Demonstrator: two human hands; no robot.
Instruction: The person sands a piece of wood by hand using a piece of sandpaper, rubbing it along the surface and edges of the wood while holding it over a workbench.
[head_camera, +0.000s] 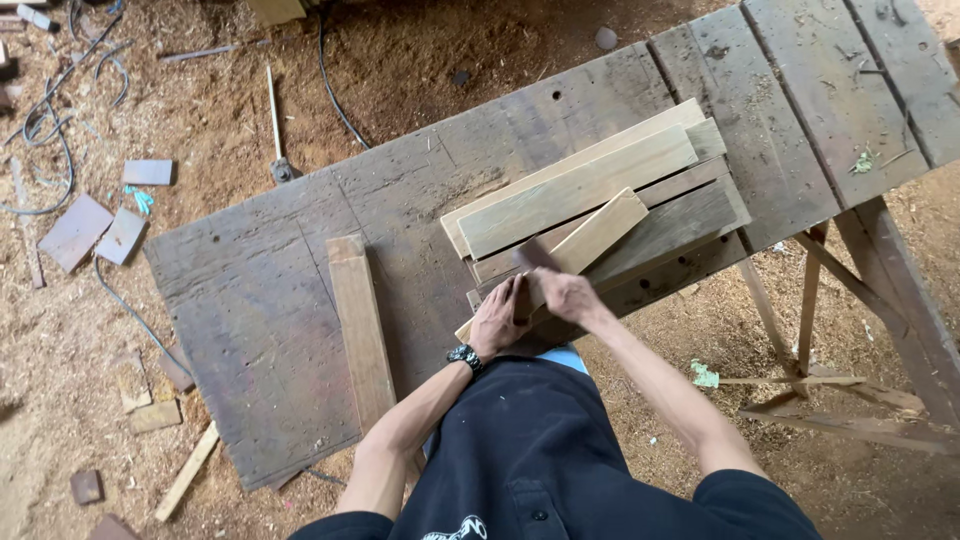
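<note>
A large, weathered grey plank workbench (300, 290) is seen from above, set on slanted wooden trestle legs (840, 330) over a floor of reddish-brown sawdust (420, 60). A stack of pale and grey flat wooden boards (590, 185) is laid near the bench's near edge, angled across the planks. A single long brown wooden board (362, 330) is laid apart from the stack, to its left, running toward the near edge of the bench.

A narrow pale wooden strip (585, 245) is rested slantwise on top of the stack, its lower end reaching past the bench edge toward the person's body. That lower end is gripped by the left hand (498, 320), whose fingers are wrapped closed around it; a black wristwatch (465, 358) is worn on that wrist. The right hand (565, 295) is held just beside the left, closed on a small dark object (535, 255) pressed against the strip; the object is blurred and cannot be identified.

Grey offcut blocks of wood (95, 230) are scattered on the sawdust at the left, well apart from the bench, together with thin black cables (330, 80) and a long-handled metal tool (275, 125).
</note>
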